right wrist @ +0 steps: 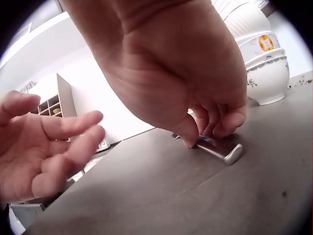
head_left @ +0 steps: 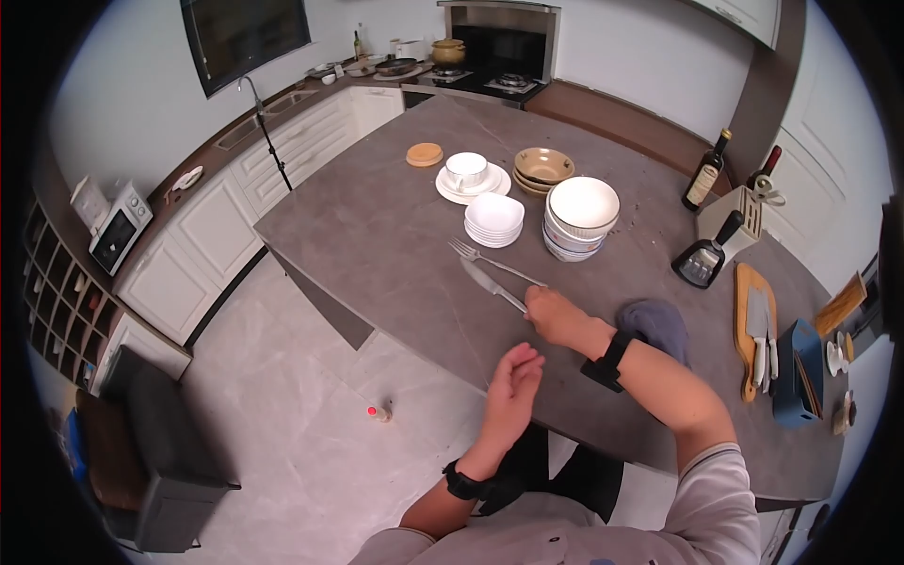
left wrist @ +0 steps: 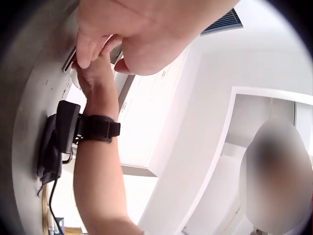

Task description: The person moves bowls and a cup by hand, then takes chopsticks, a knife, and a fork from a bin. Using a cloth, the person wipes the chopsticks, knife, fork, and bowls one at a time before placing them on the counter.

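Observation:
My right hand pinches the handle of a metal table knife low over the dark grey table. From the right wrist view, the thumb and curled fingers meet on a metal handle, its end sticking out beneath the palm. A fork lies just beyond the knife, its handle running up to my right fingers. Nearer the table's front edge, my left hand hovers with relaxed fingers and holds nothing. A bluish-grey cloth bundle sits beside my right wrist.
Small white bowls, large stacked bowls, brown bowls and a cup on plates stand behind the cutlery. Rightward are a knife block, a cutting board with knives and a blue bin. Another person appears, blurred.

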The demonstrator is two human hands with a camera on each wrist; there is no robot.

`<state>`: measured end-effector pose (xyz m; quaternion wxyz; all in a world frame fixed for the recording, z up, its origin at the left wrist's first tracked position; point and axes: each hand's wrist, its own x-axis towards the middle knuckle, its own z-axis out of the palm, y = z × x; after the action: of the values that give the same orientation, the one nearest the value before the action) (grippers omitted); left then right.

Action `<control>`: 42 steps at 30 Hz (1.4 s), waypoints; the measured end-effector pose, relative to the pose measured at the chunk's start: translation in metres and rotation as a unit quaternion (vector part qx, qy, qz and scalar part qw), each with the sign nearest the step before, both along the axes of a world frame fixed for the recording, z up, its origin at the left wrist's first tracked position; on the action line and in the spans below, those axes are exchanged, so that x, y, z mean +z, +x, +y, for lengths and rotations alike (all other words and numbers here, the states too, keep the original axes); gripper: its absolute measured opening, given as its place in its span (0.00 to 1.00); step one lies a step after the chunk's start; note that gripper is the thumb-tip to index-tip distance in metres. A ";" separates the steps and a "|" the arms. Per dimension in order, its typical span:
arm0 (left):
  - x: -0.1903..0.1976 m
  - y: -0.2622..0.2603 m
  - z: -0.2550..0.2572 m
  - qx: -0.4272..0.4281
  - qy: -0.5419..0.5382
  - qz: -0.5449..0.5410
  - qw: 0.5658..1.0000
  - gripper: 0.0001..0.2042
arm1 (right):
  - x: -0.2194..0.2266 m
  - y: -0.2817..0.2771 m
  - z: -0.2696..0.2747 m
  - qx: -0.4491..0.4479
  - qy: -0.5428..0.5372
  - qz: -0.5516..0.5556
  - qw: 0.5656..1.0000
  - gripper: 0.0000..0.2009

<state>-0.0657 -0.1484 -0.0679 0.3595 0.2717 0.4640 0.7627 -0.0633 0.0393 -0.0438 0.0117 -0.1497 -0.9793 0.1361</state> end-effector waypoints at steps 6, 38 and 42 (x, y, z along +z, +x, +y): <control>0.009 -0.004 0.006 0.007 -0.038 -0.148 0.988 0.22 | -0.002 0.020 -0.010 -0.043 -0.080 0.103 0.991 0.09; 0.036 0.056 0.052 -0.190 -0.044 0.005 0.981 0.22 | 0.047 0.221 0.077 -0.391 0.026 0.524 0.756 0.12; 0.041 0.063 0.086 -0.186 0.000 0.002 0.983 0.23 | 0.059 0.249 0.079 -0.386 -0.449 0.595 0.544 0.17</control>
<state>-0.0026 -0.0628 -0.0265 0.4941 0.3545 0.4064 0.6819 0.1855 0.1180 0.0148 0.5747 -0.3835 -0.4066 0.5978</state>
